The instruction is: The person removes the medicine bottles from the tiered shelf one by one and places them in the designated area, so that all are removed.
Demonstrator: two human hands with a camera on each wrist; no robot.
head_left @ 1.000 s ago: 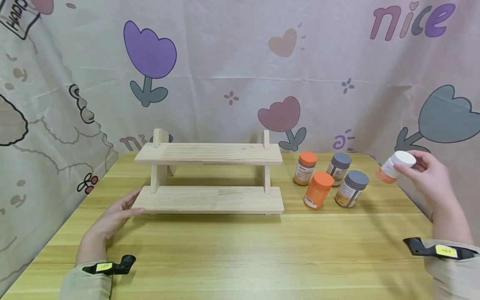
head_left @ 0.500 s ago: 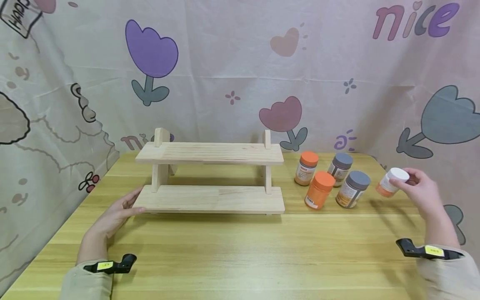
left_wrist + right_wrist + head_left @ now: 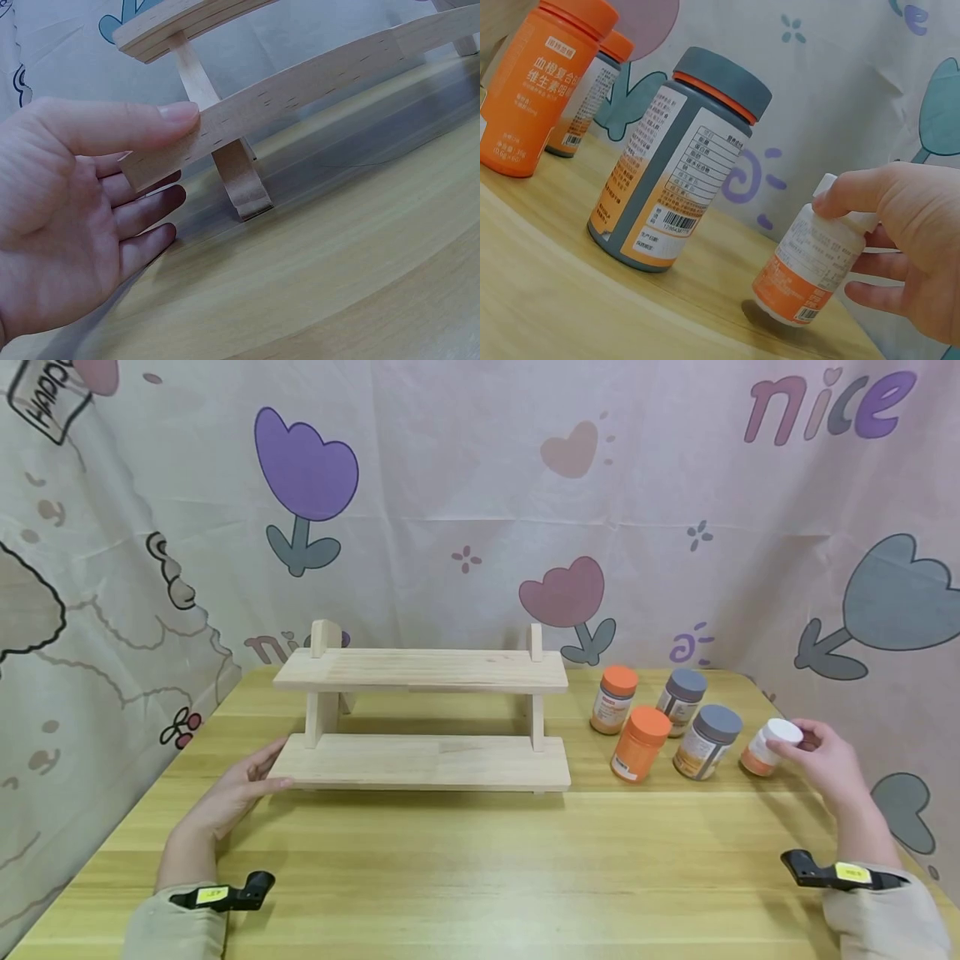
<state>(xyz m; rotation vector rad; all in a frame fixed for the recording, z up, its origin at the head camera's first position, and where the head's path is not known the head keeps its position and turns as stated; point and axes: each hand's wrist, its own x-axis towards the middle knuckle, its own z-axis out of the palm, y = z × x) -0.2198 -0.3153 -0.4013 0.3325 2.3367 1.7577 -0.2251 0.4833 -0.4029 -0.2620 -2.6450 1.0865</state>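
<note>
On the table stands a two-tier wooden shelf [image 3: 420, 760]. My left hand [image 3: 236, 789] grips the left end of its lower board [image 3: 255, 112], thumb on the board's face and fingers behind and below. At the right, my right hand [image 3: 821, 764] pinches a small white pill bottle [image 3: 768, 747] by its white cap, thumb on the near side. The bottle [image 3: 810, 259] has an orange lower label and tilts slightly, its base close over the table with a shadow beneath. Nearest to it is a grey-lidded supplement jar [image 3: 679, 161].
Left of the bottle stand another grey-lidded jar [image 3: 681, 700], an orange jar [image 3: 640, 745] and an orange-lidded jar [image 3: 613, 700], all near the shelf's right end. A printed cloth [image 3: 442, 468] hangs behind the wooden table [image 3: 480, 868].
My right hand has lowered the pill bottle and brought it left, towards the grey-lidded jar. My left hand has stayed on the shelf's end.
</note>
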